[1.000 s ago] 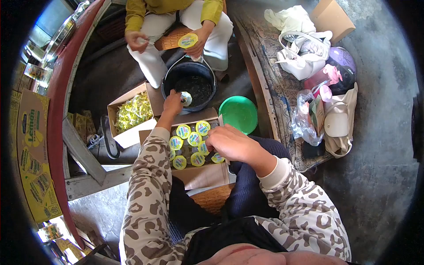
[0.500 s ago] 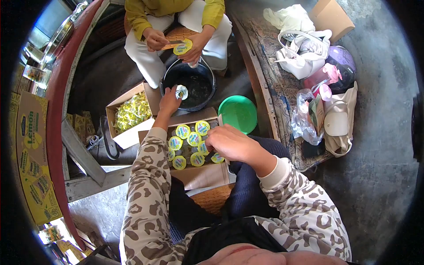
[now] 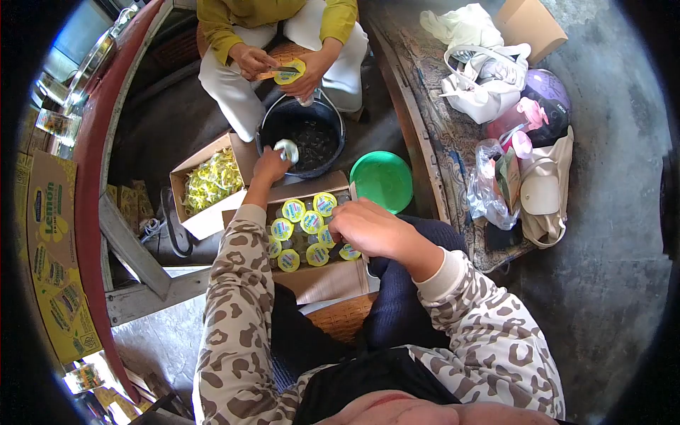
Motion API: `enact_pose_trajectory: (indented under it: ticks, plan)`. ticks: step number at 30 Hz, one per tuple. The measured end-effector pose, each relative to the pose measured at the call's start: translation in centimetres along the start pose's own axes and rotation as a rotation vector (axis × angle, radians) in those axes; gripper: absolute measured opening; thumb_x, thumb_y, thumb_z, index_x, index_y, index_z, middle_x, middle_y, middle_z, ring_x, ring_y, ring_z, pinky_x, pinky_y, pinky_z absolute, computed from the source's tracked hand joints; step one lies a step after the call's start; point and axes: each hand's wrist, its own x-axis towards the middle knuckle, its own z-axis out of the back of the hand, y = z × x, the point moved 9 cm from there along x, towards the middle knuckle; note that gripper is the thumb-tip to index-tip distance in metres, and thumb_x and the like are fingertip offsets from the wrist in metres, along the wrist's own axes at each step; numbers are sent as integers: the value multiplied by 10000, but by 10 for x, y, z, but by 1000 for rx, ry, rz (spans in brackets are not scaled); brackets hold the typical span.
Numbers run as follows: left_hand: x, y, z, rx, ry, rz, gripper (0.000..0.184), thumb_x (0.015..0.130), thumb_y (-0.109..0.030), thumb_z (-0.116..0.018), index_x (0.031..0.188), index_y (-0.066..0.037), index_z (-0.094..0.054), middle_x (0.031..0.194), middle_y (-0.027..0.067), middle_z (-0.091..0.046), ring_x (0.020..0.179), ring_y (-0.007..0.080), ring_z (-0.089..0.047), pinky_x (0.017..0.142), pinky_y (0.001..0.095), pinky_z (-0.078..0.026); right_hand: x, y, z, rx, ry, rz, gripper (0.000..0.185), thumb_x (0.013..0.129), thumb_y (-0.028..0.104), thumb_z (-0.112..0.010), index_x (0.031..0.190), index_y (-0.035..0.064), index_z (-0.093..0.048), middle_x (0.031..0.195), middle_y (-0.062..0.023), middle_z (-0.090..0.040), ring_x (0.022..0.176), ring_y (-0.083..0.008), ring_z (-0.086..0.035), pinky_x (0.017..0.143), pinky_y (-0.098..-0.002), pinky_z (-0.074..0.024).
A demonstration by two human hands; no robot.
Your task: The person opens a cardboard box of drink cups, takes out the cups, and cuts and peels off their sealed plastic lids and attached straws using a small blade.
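Observation:
My left hand (image 3: 269,166) is closed around a clear plastic cup (image 3: 286,150), tipped at the near left edge of a dark bucket (image 3: 338,145). Rippled dark liquid shows inside that bucket. My right hand (image 3: 372,228) is closed above the right side of an open cardboard box (image 3: 322,285). What its fingers hold, if anything, is hidden. Several lemon drink cups (image 3: 312,222) with yellow-rimmed lids stand in the box, below and left of my right hand.
Across the bucket, a seated person's hands (image 3: 306,76) hold a lemon cup and a blade-like tool. A box of yellow strips (image 3: 212,183) stands left; a green basin (image 3: 382,183) lies right. Bags (image 3: 542,191) rest on the patterned mat, and a red-edged table (image 3: 88,212) borders the left.
The cup in my left hand has tipped further toward the bucket, and ripples in the liquid have changed. My right hand stays almost still. The other person's cup has shifted slightly left.

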Motion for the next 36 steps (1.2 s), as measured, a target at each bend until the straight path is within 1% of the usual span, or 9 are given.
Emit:
enact_pose_trajectory:
  ticks: [1,5,9,13,15,17,22,27,36]
  plan:
    - [-1,-2,-15,127,200,-23,665,823,-394,-611,1427,-172,-441,1236,312,-510,1098,446,-567,956,479,-470,1,-1,-2,-8,34,-11,80,752,79,-595,729,34,-657,812,-159,-661,812,-354,-648,686,-465,-470]
    - [-10,4,17,-160,-102,66,726,792,-363,-651,1404,-39,-434,1203,334,-537,1100,456,-564,965,482,-459,2,-9,-8,-4,33,-35,79,741,68,-599,735,32,-668,823,-175,-668,826,-359,-654,692,-462,-486]
    - [0,34,5,-403,75,101,824,784,-402,-667,1416,33,-365,1241,280,-573,1145,421,-565,975,442,-453,4,-17,-15,3,69,-57,79,731,60,-603,725,18,-669,824,-189,-670,822,-370,-657,692,-464,-498]
    - [-56,-5,31,-1211,220,258,614,920,-206,-641,1430,-12,-358,1072,104,-616,906,179,-629,781,336,-545,6,-21,-14,-31,62,-74,91,721,47,-606,748,2,-680,853,-215,-670,829,-388,-658,707,-471,-514]
    - [-70,-9,41,-1330,176,145,589,917,-223,-655,1403,-23,-389,1035,65,-606,867,164,-619,745,302,-527,7,-20,-12,-30,79,-108,98,718,39,-609,763,5,-689,862,-218,-672,843,-386,-662,716,-465,-521]
    - [-81,-15,51,-1366,207,88,643,897,-154,-664,1447,-52,-345,1150,63,-590,870,146,-586,695,261,-470,10,-24,-17,-68,85,-88,118,725,37,-606,795,20,-700,881,-205,-680,864,-380,-665,739,-462,-528]
    - [-134,-49,89,-1422,47,-22,745,835,-91,-713,1462,-64,-311,1247,57,-569,1072,176,-573,839,321,-492,7,-28,-2,-22,-7,-114,120,754,37,-622,840,57,-703,909,-141,-666,904,-334,-651,777,-440,-518]
    - [-204,-78,110,-1384,-20,-19,704,715,63,-717,1346,-45,-424,1165,75,-589,1046,190,-601,896,350,-503,1,-40,22,15,-195,-100,78,789,60,-640,845,76,-692,929,-111,-656,918,-308,-647,786,-436,-517]
    - [-252,-73,96,-1287,-28,-72,577,704,73,-695,1240,-42,-517,1128,52,-596,1103,171,-561,961,323,-450,-2,4,68,175,-617,67,47,830,3,-624,854,43,-623,843,-102,-589,832,-310,-601,725,-428,-487]
